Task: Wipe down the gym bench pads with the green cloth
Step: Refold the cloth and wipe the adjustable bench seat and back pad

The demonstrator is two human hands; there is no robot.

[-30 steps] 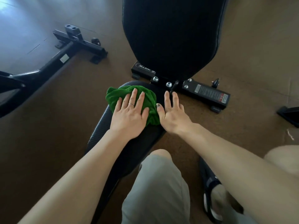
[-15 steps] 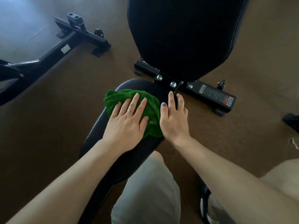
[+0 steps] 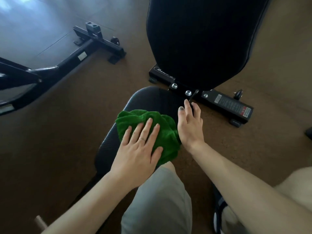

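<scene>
Knee: the person's bent leg in grey shorts (image 3: 157, 200) fills the bottom of the view, just short of the near end of the seat pad (image 3: 148, 100).
Left hand: the left hand (image 3: 140, 149) lies flat with straight, spread fingers, pressing the green cloth (image 3: 162, 130) onto the seat pad; it grips nothing.
Cloth: bunched, on the right half of the seat pad, its right edge hanging over the pad's side.
Right hand: the right hand (image 3: 190, 125) stands edge-on with straight fingers against the pad's right side, touching the cloth's edge; it holds nothing.
Change: over the last second cloth and left hand have slid back from the pad's far end toward the knee, leaving bare pad beyond them.
Meaning: I judge this a pull stroke along the seat; its far part looks covered, the near part remains.
Back pad: the upright back pad (image 3: 202, 39) rises beyond the hinge bolts (image 3: 187, 92); it presumably remains to be wiped.
Floor: another black equipment frame (image 3: 70, 59) lies far left.
</scene>
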